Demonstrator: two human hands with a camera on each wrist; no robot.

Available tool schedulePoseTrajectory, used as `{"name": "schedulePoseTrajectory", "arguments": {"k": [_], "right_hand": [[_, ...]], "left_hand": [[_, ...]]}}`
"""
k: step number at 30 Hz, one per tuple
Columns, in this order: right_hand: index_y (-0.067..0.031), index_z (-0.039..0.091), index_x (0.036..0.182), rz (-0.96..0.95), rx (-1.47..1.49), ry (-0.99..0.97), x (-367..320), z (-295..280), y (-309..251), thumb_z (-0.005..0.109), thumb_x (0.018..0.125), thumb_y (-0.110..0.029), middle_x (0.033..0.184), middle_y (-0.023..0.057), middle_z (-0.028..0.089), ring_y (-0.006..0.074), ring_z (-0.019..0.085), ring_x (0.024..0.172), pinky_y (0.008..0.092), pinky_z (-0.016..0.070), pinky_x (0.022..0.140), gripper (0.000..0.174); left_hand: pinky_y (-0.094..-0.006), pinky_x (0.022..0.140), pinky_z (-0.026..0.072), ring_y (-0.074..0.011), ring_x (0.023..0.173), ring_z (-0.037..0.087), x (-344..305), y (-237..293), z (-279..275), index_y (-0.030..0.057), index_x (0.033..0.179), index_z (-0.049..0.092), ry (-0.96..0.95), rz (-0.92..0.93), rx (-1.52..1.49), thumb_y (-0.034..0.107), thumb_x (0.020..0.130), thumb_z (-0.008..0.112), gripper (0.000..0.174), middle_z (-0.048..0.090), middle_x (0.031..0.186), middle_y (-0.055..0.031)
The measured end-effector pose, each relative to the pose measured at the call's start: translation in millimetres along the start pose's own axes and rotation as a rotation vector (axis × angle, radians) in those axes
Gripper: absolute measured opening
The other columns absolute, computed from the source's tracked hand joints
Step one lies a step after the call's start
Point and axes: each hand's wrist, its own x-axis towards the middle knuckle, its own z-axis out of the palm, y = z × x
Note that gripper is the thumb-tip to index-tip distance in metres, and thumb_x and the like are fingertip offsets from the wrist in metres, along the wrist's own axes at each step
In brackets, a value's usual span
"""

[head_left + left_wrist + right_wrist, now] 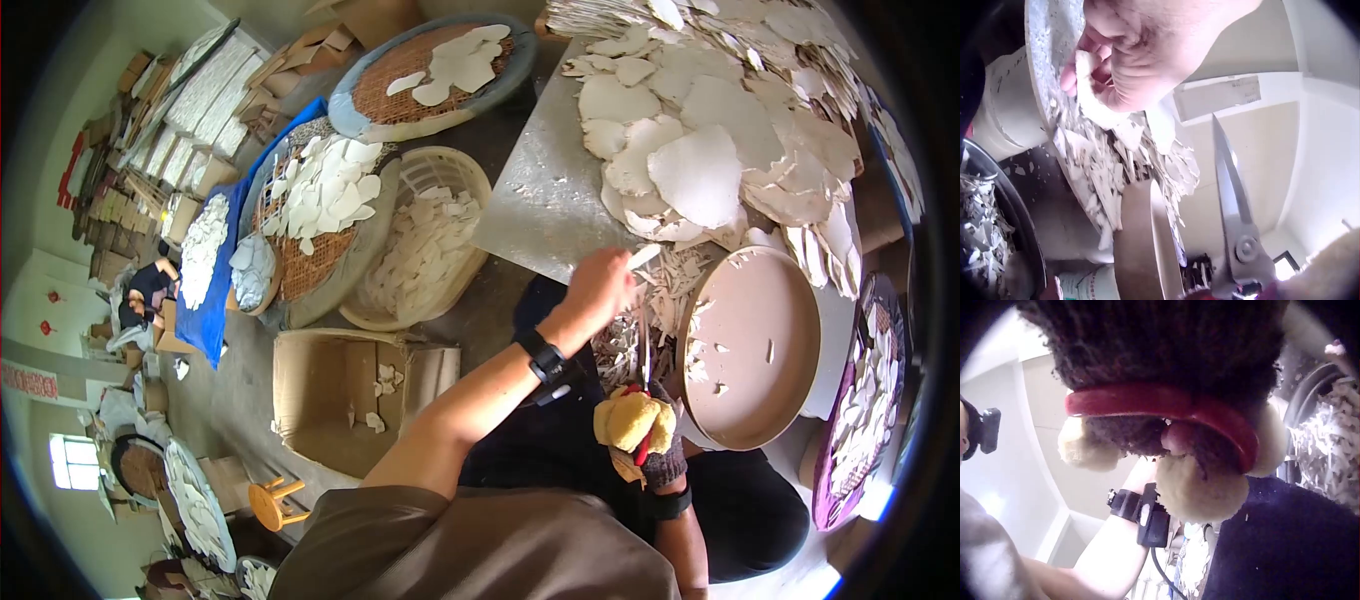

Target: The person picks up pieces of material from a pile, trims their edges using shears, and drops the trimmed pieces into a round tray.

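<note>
My bare left hand [600, 290] pinches a white, flat, brittle-looking slice [1094, 100] between thumb and fingers, over a heap of narrow white trimmings [672, 295] at the table's edge. My right hand [655, 440] wears a dark knitted glove with yellow padding [628, 420] on the fingers. It grips scissors [1232, 194] by their red handles [1129, 400], with the blades pointing away from me toward the trimmings. In the head view the blades are below the left hand, apart from the slice. Right of them a round, pinkish-brown tray [755, 370] holds a few white chips.
Large white slices [690, 150] are piled on the metal tabletop [530, 200]. A dark basin [1029, 231] of shreds sits low, beside the table. At left are a cream basket [470, 170] of pieces, a cardboard box [330, 400] and round woven trays [355, 90]. Another person [150, 285] is farther back.
</note>
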Motion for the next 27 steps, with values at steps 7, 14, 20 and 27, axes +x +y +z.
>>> {"name": "schedulePoseTrajectory", "arguments": {"k": [7,14,20,27], "right_hand": [[-0.0011,0.058,0.107,-0.35,-0.518,0.095,-6,10,-17,0.069,0.077,-0.011,0.098,0.0123,0.065,0.0246,0.064,0.09,0.0347,0.0507,0.081,0.033],[-0.0016,0.058,0.117,-0.266,-0.339,-0.007,3,-7,13,0.056,0.09,-0.005,0.111,0.0098,0.064,0.0178,0.062,0.103,0.0314,0.0495,0.088,0.027],[-0.0047,0.057,0.12,-0.287,-0.329,0.006,-1,-10,-4,0.077,0.075,-0.008,0.115,0.008,0.062,0.0154,0.06,0.106,0.0299,0.0474,0.092,0.05],[-0.0029,0.059,0.109,-0.327,-0.374,0.043,2,-5,4,0.068,0.079,-0.011,0.104,0.0132,0.064,0.0247,0.062,0.099,0.0342,0.0485,0.086,0.033]], "left_hand": [[-0.0265,0.06,0.0557,-0.018,0.071,0.068,-16,0,-36,0.0007,0.108,0.06,-0.254,-0.507,-1.104,0.011,0.09,0.06,0.02,0.068,0.093,-0.0136],[-0.026,0.059,0.0548,-0.0213,0.072,0.069,-51,46,-38,-0.0037,0.123,0.045,-0.384,-0.56,-1.033,0.008,0.089,0.062,0.04,0.067,0.094,-0.0166],[-0.0257,0.06,0.0548,-0.0192,0.07,0.068,-59,49,-32,-0.0026,0.129,0.042,-0.33,-0.541,-1.014,0.005,0.087,0.062,0.047,0.066,0.088,-0.0135],[-0.0289,0.07,0.0546,-0.0225,0.078,0.067,-64,72,-7,0.0028,0.131,0.037,0.102,-0.553,-1.056,0.005,0.091,0.058,0.045,0.064,0.1,-0.015]]}}
